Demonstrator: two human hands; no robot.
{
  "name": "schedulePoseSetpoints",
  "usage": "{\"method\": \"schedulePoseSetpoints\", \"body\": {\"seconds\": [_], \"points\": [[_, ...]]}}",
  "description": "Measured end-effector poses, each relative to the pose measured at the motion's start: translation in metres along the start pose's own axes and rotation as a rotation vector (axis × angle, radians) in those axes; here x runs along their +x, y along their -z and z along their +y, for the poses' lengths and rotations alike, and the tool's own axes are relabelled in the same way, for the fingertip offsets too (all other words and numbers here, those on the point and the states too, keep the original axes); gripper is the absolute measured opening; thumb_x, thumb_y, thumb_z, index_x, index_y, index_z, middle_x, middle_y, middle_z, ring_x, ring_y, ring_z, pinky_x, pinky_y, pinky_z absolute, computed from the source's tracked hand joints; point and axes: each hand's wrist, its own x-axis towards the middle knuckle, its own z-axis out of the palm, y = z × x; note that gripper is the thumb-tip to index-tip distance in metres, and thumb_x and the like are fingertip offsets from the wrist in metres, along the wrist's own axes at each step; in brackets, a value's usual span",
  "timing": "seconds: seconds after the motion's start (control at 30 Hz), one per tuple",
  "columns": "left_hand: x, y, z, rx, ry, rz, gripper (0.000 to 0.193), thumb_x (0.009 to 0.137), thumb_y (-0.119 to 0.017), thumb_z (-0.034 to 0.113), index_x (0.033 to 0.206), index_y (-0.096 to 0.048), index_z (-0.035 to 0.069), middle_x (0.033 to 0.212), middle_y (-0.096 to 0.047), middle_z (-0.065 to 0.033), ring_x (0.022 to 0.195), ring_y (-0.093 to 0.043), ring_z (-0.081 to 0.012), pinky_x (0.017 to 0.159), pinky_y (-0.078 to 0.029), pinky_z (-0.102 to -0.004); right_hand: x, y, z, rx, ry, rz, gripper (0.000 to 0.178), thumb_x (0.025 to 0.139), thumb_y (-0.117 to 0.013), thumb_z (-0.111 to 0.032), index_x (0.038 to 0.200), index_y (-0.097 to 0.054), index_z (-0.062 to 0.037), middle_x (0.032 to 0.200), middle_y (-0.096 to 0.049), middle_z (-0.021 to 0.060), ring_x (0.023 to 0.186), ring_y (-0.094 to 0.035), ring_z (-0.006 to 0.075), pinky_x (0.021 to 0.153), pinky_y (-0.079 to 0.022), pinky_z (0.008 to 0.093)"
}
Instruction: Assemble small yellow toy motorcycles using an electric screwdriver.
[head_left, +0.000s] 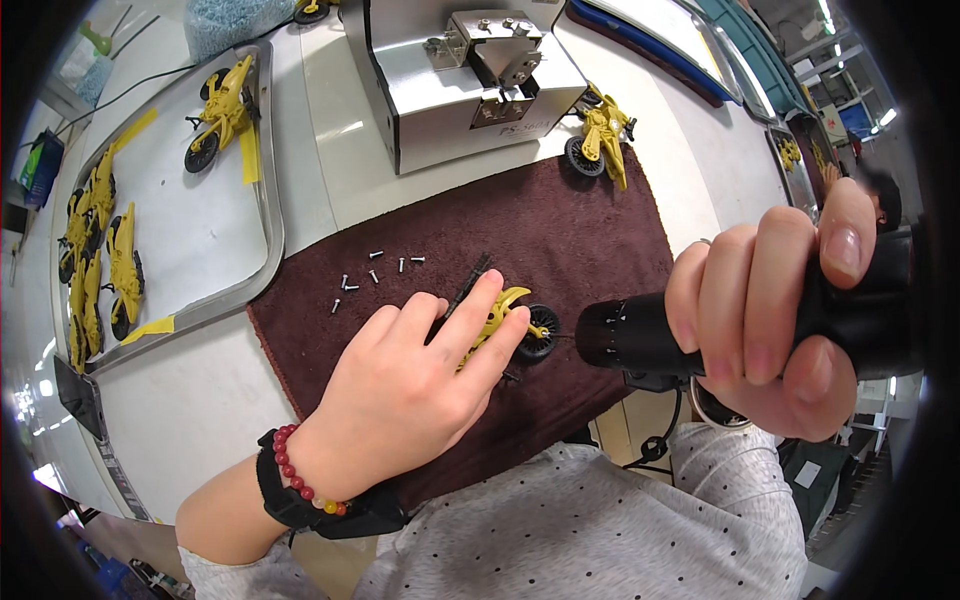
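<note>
With the yellow toy motorcycle [510, 300] on the brown cloth [570, 240] as the clock's centre, I see a metal tray [268, 200] hemming the cloth's edge at ten o'clock and a metal machine [470, 95] at twelve. Open cloth stretches between machine and toy; loose screws [374, 276] lie toward ten, a second motorcycle [605, 135] at the one o'clock corner. The left hand [410, 375], coming from eight, holds the toy, index and middle fingers stretched over it, thumb hidden from me. At three, the right hand [765, 305] wraps round a black power screwdriver [640, 332], bit aimed at nine, toward the toy's wheel [540, 345].
</note>
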Motion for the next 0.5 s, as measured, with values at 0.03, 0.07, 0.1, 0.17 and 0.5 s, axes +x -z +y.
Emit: {"method": "schedulePoseSetpoints", "body": {"seconds": [0.03, 0.07, 0.1, 0.17, 0.5], "points": [[0.001, 0.000, 0.000, -0.002, 0.000, -0.002, 0.049, 0.074, -0.071, 0.016, 0.122, -0.063, 0.013, 0.127, -0.057, -0.0111, 0.084, -0.056, -0.0223, 0.072, -0.049, -0.0328, 0.001, 0.001, 0.001, -0.009, -0.008, -0.012, 0.036, 0.090, -0.063, -0.014, 0.117, -0.039, -0.0150, 0.073, -0.055, -0.0006, 0.059, -0.057, 0.0131, 0.061, -0.045, 0.0291], [0.002, 0.000, 0.000, -0.003, -0.001, -0.004, 0.049, 0.074, -0.071, 0.016, 0.122, -0.063, 0.013, 0.128, -0.057, -0.0113, 0.085, -0.056, -0.0223, 0.072, -0.049, -0.0328, 0.002, 0.001, 0.002, -0.017, -0.016, -0.025, 0.037, 0.090, -0.063, -0.014, 0.117, -0.038, -0.0150, 0.073, -0.055, -0.0005, 0.059, -0.057, 0.0131, 0.061, -0.045, 0.0292], [0.002, -0.001, 0.000, -0.005, 0.000, -0.006, 0.049, 0.074, -0.071, 0.016, 0.122, -0.063, 0.013, 0.128, -0.057, -0.0113, 0.085, -0.056, -0.0223, 0.072, -0.049, -0.0328, 0.002, 0.002, 0.002, -0.016, -0.018, -0.023, 0.037, 0.090, -0.063, -0.014, 0.117, -0.038, -0.0150, 0.073, -0.055, -0.0005, 0.059, -0.057, 0.0131, 0.061, -0.045, 0.0292], [0.000, -0.001, 0.000, -0.007, 0.001, -0.003, 0.049, 0.073, -0.072, 0.016, 0.122, -0.063, 0.012, 0.127, -0.057, -0.0115, 0.085, -0.056, -0.0222, 0.072, -0.049, -0.0327, 0.003, 0.000, 0.002, -0.032, -0.033, -0.054, 0.037, 0.090, -0.064, -0.014, 0.117, -0.038, -0.0152, 0.072, -0.055, -0.0006, 0.059, -0.057, 0.0133, 0.061, -0.045, 0.0295], [-0.002, -0.008, -0.001, -0.010, 0.028, 0.002, 0.049, 0.070, -0.073, 0.015, 0.119, -0.065, 0.011, 0.126, -0.058, -0.0121, 0.083, -0.056, -0.0215, 0.070, -0.049, -0.0320, -0.002, -0.009, 0.007, -0.089, -0.007, 0.002, 0.031, 0.088, -0.065, -0.009, 0.103, -0.039, -0.0141, 0.070, -0.056, -0.0008, 0.055, -0.057, 0.0127, 0.058, -0.047, 0.0271]]}}
